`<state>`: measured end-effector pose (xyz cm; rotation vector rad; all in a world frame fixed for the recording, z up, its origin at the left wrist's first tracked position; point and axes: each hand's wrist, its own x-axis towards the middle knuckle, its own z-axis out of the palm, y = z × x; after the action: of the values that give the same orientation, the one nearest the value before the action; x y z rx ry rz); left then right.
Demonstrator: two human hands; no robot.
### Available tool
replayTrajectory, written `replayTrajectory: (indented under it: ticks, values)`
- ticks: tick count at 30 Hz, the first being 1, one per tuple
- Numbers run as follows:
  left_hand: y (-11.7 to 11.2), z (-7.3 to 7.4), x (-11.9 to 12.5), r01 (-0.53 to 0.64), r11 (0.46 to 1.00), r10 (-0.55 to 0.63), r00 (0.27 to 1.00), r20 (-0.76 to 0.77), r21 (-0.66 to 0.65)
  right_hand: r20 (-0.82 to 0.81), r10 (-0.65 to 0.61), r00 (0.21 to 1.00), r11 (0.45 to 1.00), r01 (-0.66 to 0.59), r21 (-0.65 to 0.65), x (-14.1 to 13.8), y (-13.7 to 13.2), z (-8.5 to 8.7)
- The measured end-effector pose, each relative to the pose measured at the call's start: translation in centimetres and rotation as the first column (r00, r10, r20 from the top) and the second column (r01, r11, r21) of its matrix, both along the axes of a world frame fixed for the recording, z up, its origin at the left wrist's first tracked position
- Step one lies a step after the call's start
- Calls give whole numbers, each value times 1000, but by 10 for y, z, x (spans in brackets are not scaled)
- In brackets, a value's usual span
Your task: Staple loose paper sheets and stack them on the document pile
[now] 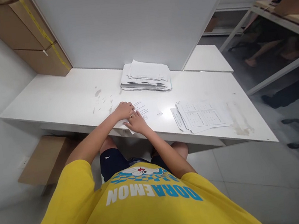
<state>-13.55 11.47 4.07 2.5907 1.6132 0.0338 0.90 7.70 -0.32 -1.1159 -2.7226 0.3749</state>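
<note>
Far L, brown boxes [36,46] w/ yellow tape stand at the back of the white desk [61,90]. Another brown box [43,155] is down low, under the L end of the desk. Next come some dirty gray marks [98,93] on the desk top.

Then the L hand [124,110]: knuckles up, fingers bent & close together, on the sheet of paper near the desk's front edge. Can't tell if it pinches the sheet, b/c the fingertips are hidden. The R hand [137,122] is just beside it, touching or almost. It's part open, palm down, thumb out to the L; can't tell if it has hold of anything.

The sheet [141,110] is under both hands. Most of it shows to the R of them & a bit behind, w/ printed lines & a round mark. A white corner [130,130] sticks out by the R thumb, at the desk edge.

Behind the sheet, near the gray panel [137,21], is a thick paper stack [147,76]. Farther R, apart from the hands, is a flatter pile of printed papers [203,114], then a brown stain [241,125].
</note>
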Motion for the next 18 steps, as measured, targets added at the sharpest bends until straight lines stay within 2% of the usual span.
replayTrajectory:
  ticks: [4,8,12,18]
  values:
    - [18,19,15,-99,988,85,989,-119,-122,-14,-3,1000,1000,3,13,0,-1,1]
    - [32,28,31,-125,976,87,975,-207,-176,-26,17,1000,999,-16,38,0,0,3]
    - [31,25,41,-46,992,19,975,-222,-119,-25,6,1000,999,-5,39,0,2,4]
    - [26,11,47,-58,996,67,987,-146,61,-27,20,999,1000,-19,18,-1,7,5]
